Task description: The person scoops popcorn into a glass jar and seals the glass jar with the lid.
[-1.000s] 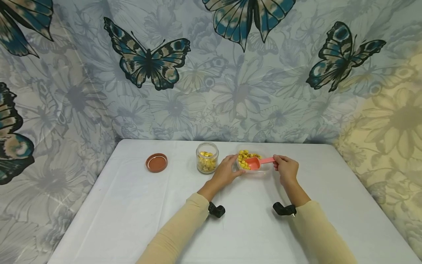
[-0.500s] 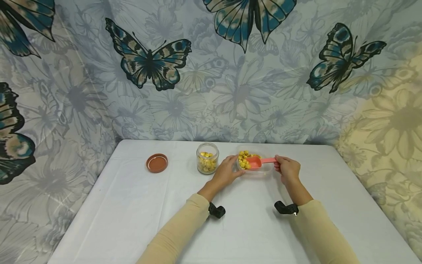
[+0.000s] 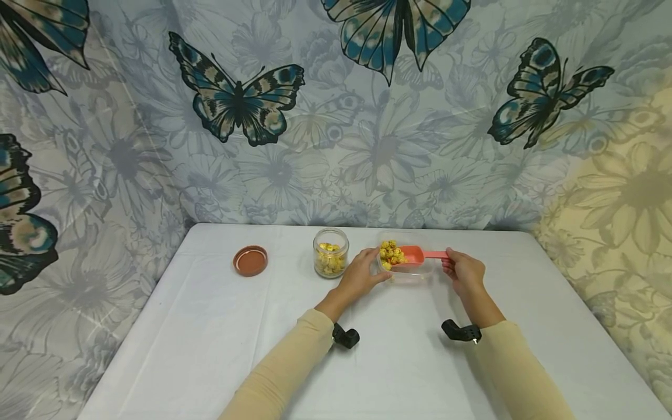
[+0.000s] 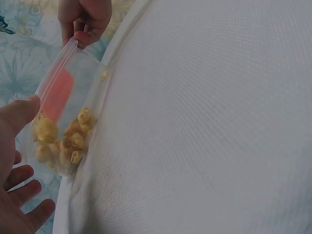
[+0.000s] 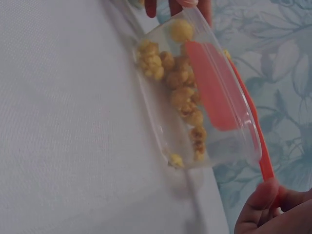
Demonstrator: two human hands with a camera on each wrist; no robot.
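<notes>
A clear plastic container point(image 3: 420, 274) holds yellow popcorn point(image 3: 391, 255), piled toward its left end. My left hand point(image 3: 359, 274) holds that end, its thumb point(image 4: 24, 112) against the rim in the left wrist view. My right hand point(image 3: 466, 272) pinches the handle of a pink-red scoop point(image 3: 412, 255). The scoop's bowl is inside the container with popcorn at its front edge; through the clear wall it also shows in the right wrist view. An open glass jar point(image 3: 330, 256), partly filled with popcorn, stands just left of my left hand.
A round brown lid point(image 3: 250, 261) lies on the white-covered table point(image 3: 210, 338), left of the jar. Patterned butterfly cloth point(image 3: 383, 146) hangs close behind the table's back edge and at both sides.
My right hand has drawn the scoop to the right within the container, and more of its bowl shows clear of the popcorn. The left hand, jar and lid stay in place.
</notes>
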